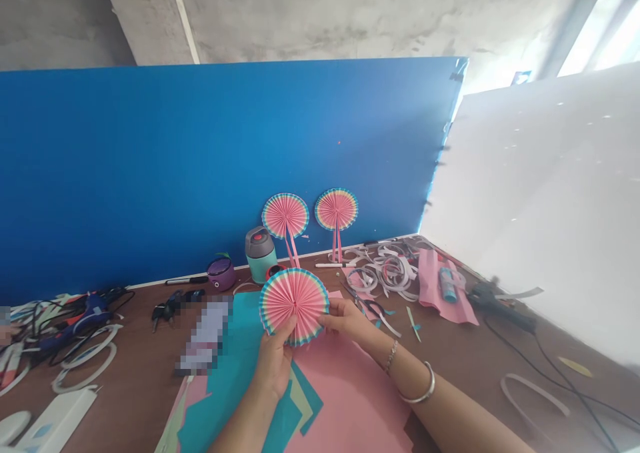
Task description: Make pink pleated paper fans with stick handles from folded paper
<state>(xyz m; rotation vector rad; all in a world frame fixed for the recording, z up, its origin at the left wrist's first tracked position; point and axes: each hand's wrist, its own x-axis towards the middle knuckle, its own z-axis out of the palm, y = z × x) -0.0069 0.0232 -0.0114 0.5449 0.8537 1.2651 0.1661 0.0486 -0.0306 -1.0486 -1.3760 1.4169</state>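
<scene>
Leftmost, at about nine o'clock on the brown worktop, a blue glue gun lies in a tangle of dark cables, with white paper rings just beside it. Toward the middle, a purple pot and a teal flask stand against the blue board at roughly eleven o'clock. Sheets of teal and pink paper lie spread at six o'clock, under both forearms. Above them the left hand and the right hand hold a round pleated paper fan, pink with a striped rim, facing the camera and raised just over the sheets. The left fingers are pressed together pinching the fan's lower edge; the right fingers pinch its right edge at about four o'clock. Behind it, at twelve o'clock, two more finished fans lean upright against the board on pink handles. Further right, at two o'clock, lie curled white paper strips, a pink sheet with a glue stick on it, and then a dark glue gun whose cable trails toward four o'clock beside the white board.
</scene>
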